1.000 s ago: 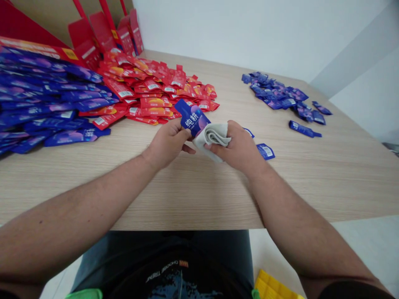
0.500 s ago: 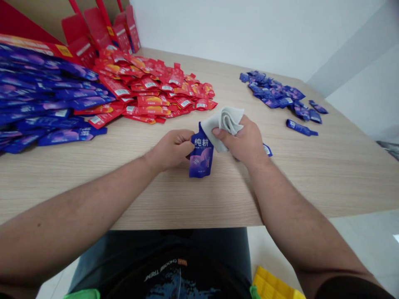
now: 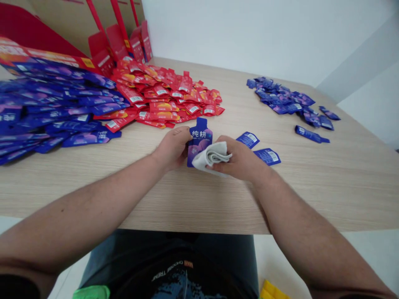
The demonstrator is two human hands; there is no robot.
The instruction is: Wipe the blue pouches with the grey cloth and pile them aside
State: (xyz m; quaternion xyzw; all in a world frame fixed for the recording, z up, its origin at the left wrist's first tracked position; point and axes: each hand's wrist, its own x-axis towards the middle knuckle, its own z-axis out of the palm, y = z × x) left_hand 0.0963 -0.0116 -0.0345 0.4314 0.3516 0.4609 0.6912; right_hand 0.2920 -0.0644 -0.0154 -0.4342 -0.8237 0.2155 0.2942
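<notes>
Right hand (image 3: 238,160) down, cloth (image 3: 212,158) against blue sachet (image 3: 199,139), left hand (image 3: 173,148) gripping

Wood-grain table (image 3: 324,187) | blue sachets (image 3: 62,106) heaped left | red sachets (image 3: 162,99) heaped centre | loose blue sachets (image 3: 283,99) right

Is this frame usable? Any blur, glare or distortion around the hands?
In the head view, the characters on the blue pouch read sharply and the folds of the pale cloth stay fairly crisp; the head view's light is soft and even, with faint shadows under the left hand and right hand; its wide-angle distortion bows the table's front edge and swells the left forearm and right forearm.
</notes>
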